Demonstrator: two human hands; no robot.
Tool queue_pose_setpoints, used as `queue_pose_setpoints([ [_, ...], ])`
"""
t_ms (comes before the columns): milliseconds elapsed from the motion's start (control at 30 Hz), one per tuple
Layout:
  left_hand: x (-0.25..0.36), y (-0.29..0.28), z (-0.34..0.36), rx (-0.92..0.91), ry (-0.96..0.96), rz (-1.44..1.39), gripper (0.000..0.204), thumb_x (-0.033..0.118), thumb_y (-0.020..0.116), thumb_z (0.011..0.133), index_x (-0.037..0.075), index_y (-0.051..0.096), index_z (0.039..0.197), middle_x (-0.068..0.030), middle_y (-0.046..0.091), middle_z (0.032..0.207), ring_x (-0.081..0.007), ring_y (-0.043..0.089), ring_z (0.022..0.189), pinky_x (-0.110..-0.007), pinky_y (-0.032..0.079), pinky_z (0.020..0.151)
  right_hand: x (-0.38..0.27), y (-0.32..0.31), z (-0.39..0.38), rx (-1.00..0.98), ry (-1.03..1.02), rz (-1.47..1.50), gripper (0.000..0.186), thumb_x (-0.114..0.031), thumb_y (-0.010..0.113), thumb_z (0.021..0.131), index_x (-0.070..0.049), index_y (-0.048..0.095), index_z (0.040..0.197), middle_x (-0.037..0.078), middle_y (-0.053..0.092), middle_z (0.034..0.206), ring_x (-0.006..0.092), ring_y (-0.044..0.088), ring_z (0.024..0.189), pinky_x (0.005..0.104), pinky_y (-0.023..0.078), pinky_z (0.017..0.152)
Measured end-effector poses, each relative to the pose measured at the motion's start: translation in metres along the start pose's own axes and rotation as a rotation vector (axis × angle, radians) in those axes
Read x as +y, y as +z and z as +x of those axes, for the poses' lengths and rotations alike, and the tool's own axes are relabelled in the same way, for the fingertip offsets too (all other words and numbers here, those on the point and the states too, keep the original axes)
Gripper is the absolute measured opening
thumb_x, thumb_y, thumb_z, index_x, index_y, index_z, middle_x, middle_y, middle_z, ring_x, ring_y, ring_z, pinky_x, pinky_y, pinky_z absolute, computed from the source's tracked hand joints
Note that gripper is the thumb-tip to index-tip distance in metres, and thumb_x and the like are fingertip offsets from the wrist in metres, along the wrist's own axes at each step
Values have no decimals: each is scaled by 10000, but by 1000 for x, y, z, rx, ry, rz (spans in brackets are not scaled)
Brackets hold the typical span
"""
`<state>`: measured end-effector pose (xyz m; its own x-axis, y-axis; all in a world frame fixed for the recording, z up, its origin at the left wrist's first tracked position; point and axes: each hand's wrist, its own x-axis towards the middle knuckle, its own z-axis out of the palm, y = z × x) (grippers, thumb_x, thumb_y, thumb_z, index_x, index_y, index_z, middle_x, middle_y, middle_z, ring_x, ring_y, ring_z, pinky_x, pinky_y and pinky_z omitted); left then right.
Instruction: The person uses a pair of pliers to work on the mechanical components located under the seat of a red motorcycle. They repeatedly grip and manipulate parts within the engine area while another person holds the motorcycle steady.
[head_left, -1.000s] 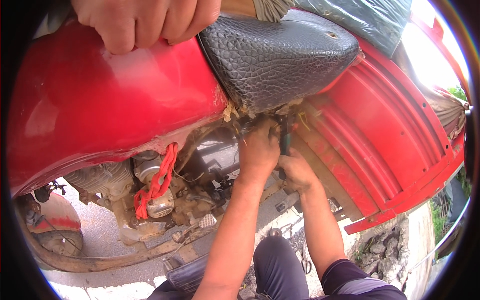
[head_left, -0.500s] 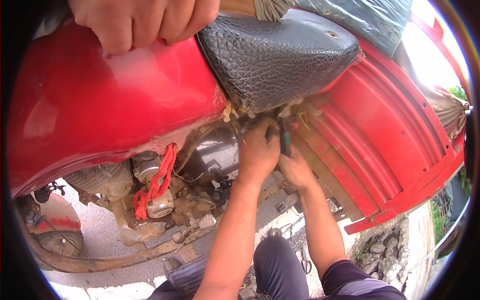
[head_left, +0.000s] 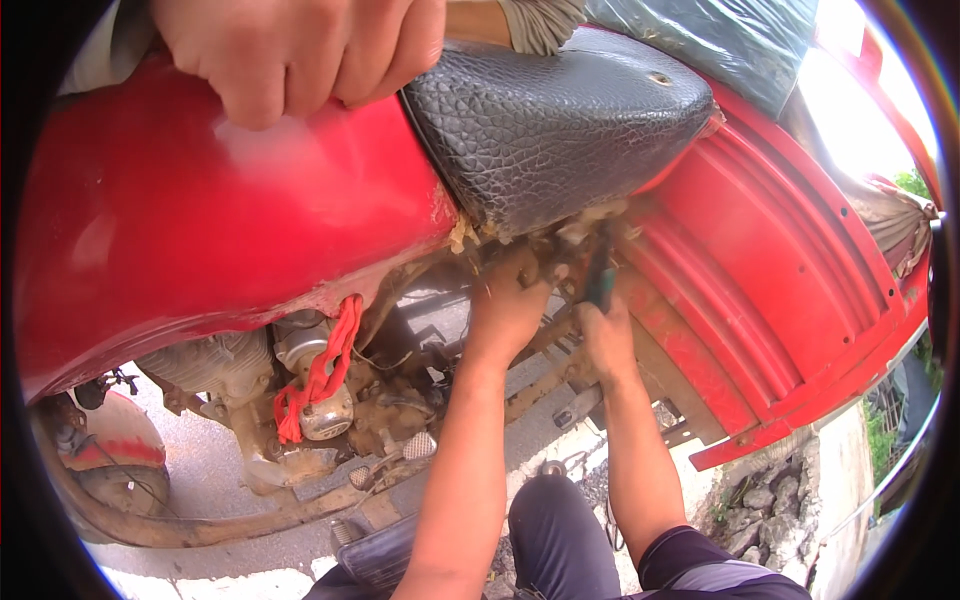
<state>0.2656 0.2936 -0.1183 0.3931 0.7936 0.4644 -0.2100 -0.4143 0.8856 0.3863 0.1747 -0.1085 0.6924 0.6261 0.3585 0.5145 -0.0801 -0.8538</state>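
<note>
My left hand (head_left: pixel 506 305) reaches up under the rear of the black motorcycle seat (head_left: pixel 575 120). Its fingers are curled in among the parts there, and what they grip is hidden. Just right of it, my right hand (head_left: pixel 608 338) is closed around a tool with a dark green handle (head_left: pixel 601 283). The tool points upward beneath the seat's edge; its working end is blurred, so I cannot tell its exact kind. Yellowish torn padding (head_left: pixel 463 232) sticks out at the seat's lower front corner.
Another person's hand (head_left: pixel 300 50) rests on the red fuel tank (head_left: pixel 230 200). Red cloth strips (head_left: pixel 325 370) hang beside the engine (head_left: pixel 215 365). A ribbed red body panel (head_left: pixel 740 270) extends rightward. Rubble (head_left: pixel 770 505) lies at lower right, near my knee (head_left: pixel 560 530).
My right hand has shifted right with the green-handled tool, away from my left hand. My left hand stays under the seat. The whole view has shifted slightly.
</note>
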Motion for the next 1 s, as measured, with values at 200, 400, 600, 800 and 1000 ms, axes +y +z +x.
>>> queue_pose_setpoints([
  [200, -5, 8, -18, -2, 2, -152, 326, 84, 827, 826, 46, 599, 1055, -5, 548, 835, -130, 509, 787, -297, 469, 717, 5, 3, -8, 69, -145, -257, 480, -93, 556, 819, 23, 583, 1284, 282, 687, 1051, 460, 662, 1038, 451, 518, 914],
  [400, 24, -1, -31, 82, 5, 63, 504, 101, 790, 859, 54, 582, 1315, -118, 660, 1117, -232, 626, 1012, -365, 514, 912, -11, -13, -28, 155, -197, -497, 320, -82, 709, 779, 18, 572, 1050, 268, 653, 988, 471, 637, 1040, 540, 499, 876],
  [600, 99, -13, -74, 249, 368, 564, 361, 117, 775, 837, 48, 685, 1180, -166, 632, 1141, -356, 628, 1042, -468, 521, 925, -38, -46, -47, 193, -360, -833, 383, -92, 781, 709, -13, 599, 1036, 193, 624, 999, 399, 603, 999, 480, 514, 894],
  [800, 129, -7, -66, 43, 593, 693, 319, 10, 792, 764, 45, 739, 1076, -104, 682, 948, -315, 646, 914, -428, 548, 810, -62, -64, -62, 121, -477, -819, 447, -32, 765, 637, -3, 596, 1050, 173, 580, 952, 374, 571, 924, 477, 500, 837],
  [1000, 143, -11, -66, -69, 616, 780, 196, -70, 723, 765, 17, 688, 937, -107, 666, 916, -320, 644, 899, -435, 549, 777, -68, -76, -61, 116, -547, -760, 513, -56, 785, 610, -13, 622, 1095, 162, 571, 947, 358, 553, 929, 463, 468, 851],
])
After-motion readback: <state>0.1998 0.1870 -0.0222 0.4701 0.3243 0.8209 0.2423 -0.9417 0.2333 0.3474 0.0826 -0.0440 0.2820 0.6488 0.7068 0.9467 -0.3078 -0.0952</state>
